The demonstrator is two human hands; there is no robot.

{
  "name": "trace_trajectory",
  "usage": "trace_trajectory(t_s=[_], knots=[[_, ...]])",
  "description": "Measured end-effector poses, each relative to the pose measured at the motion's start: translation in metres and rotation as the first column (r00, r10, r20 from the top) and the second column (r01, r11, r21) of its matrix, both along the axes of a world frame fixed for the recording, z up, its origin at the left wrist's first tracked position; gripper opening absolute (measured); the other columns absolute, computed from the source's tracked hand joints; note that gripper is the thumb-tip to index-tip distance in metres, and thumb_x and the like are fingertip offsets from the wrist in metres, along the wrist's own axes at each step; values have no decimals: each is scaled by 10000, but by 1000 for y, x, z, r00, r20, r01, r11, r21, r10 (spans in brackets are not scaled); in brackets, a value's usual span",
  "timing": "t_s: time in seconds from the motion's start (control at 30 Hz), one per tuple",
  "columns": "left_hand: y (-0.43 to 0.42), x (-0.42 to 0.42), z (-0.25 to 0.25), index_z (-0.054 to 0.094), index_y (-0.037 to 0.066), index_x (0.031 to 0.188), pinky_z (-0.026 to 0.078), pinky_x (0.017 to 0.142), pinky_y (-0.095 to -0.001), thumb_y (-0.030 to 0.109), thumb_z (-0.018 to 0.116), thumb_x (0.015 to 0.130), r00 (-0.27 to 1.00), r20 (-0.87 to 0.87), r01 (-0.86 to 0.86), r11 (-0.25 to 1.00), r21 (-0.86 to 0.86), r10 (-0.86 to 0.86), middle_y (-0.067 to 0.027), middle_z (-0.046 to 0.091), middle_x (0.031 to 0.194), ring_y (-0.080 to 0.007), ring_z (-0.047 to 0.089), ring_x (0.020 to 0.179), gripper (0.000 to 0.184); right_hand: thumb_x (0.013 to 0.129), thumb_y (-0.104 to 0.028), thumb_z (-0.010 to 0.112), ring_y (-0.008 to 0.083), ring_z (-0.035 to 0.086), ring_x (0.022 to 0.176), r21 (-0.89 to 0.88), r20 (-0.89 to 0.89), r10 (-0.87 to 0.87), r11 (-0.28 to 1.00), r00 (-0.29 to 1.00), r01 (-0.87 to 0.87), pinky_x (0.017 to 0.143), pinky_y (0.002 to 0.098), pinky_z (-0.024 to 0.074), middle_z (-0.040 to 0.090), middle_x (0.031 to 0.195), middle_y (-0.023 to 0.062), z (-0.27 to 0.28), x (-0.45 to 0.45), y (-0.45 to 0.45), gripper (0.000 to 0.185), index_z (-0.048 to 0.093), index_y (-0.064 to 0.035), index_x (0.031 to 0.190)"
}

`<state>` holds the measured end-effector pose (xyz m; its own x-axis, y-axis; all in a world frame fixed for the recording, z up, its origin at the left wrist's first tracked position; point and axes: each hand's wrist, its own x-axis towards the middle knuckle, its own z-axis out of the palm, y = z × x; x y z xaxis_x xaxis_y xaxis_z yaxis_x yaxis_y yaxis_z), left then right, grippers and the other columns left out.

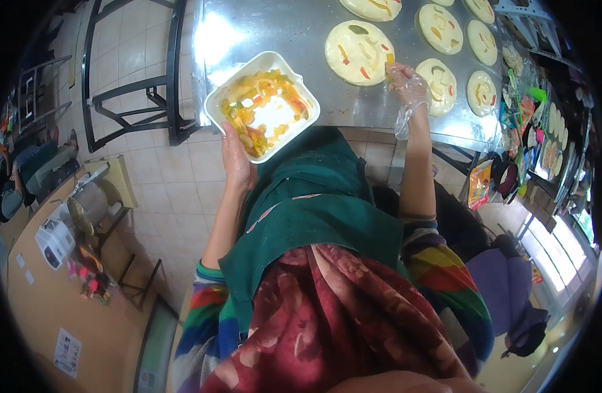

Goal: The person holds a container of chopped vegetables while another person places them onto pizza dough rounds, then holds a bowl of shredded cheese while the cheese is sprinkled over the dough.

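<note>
My left hand [237,158] grips the near edge of a square white tub [309,84] holding colourful vegetable strips [261,85] in liquid. Over the metal table, my right hand [409,90] wears a clear plastic glove. Its closed fingers pinch a yellow vegetable strip [390,59] at the right edge of a pale dough round [354,57]. Green, red and yellow pieces lie on top of that round. Just right of my glove sits another topped dough round [438,92], partly behind my hand.
Several more topped dough rounds [482,93] lie on the metal table [274,36]. Bags and packets [481,183] crowd the right side. A black metal frame [134,85] stands left of the table. At the lower right, a person in purple [500,285] is close by.
</note>
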<state>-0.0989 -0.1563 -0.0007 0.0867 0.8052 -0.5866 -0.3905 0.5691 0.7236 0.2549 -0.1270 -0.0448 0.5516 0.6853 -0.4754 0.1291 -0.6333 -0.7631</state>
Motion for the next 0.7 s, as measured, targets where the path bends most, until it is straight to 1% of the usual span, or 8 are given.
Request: trace_trajectory(t_s=[0.07, 0.13, 0.37, 0.43, 0.47, 0.57, 0.67, 0.7], knots=[[0, -1, -2, 311, 10, 1351, 468, 974, -385, 583, 276, 953, 998, -43, 45, 999, 2, -45, -150, 486, 1276, -237, 525, 1172, 699, 833, -316, 688, 115, 575, 697, -25, 102, 24, 999, 994, -22, 654, 256, 457, 663, 807, 35, -7, 3, 2, 334, 681, -37, 1016], [-1, -1, -3, 308, 7, 1354, 467, 976, -384, 585, 279, 952, 998, -33, 47, 999, 3, -47, -151, 482, 1285, -237, 526, 1174, 704, 838, -331, 675, 139, 601, 726, -32, 243, 45, 999, 969, -39, 683, 280, 471, 677, 821, 60, -13, 5, 4, 353, 678, -32, 1028], [-2, 1, -3, 287, 3, 1372, 458, 987, -383, 586, 286, 950, 998, -19, 56, 998, -12, -56, -151, 457, 1329, -245, 505, 1208, 719, 849, -251, 640, 230, 665, 819, 9, 533, 114, 990, 838, -141, 740, 334, 498, 695, 888, 124, -9, 0, 3, 280, 667, -33, 1023], [-2, 5, -1, 383, 17, 1197, 489, 913, -359, 534, 308, 972, 1000, -9, -27, 999, -24, 27, -135, 516, 1159, -213, 554, 1064, 569, 859, -226, 624, 255, 667, 825, -1, 603, 135, 986, 786, -168, 744, 346, 503, 693, 895, 130, 0, -11, 3, 251, 666, -38, 1019], [-2, 7, 0, 431, 24, 1110, 505, 876, -347, 508, 318, 983, 998, -4, -68, 997, -31, 68, -126, 545, 1075, -198, 578, 991, 513, 865, -223, 613, 268, 665, 829, -10, 589, 138, 986, 796, -164, 745, 357, 503, 692, 900, 134, 0, -14, 3, 239, 667, -42, 1013], [-4, 4, -3, 273, 6, 1388, 432, 1011, -387, 587, 305, 946, 1000, -1, 11, 1000, -28, -11, -146, 441, 1353, -248, 496, 1216, 731, 880, -219, 585, 304, 659, 842, -44, 574, 164, 984, 802, -171, 746, 389, 504, 686, 917, 147, 0, -20, 3, 218, 668, -54, 996], [-5, 4, -6, 397, 7, 1240, 486, 904, -346, 495, 323, 986, 997, 6, -79, 996, -44, 79, -118, 546, 1136, -202, 571, 1040, 555, 886, -222, 566, 329, 652, 854, -72, 632, 199, 977, 749, -199, 748, 415, 501, 679, 931, 162, 1, -21, -1, 214, 667, -61, 984], [-4, 7, -3, 390, 5, 1253, 483, 909, -346, 493, 325, 986, 997, -7, -80, 996, -49, 80, -117, 546, 1143, -203, 569, 1047, 560, 887, -220, 560, 336, 650, 858, -74, 656, 206, 975, 726, -209, 749, 421, 500, 677, 932, 166, -4, -21, -4, 212, 667, -63, 983]])
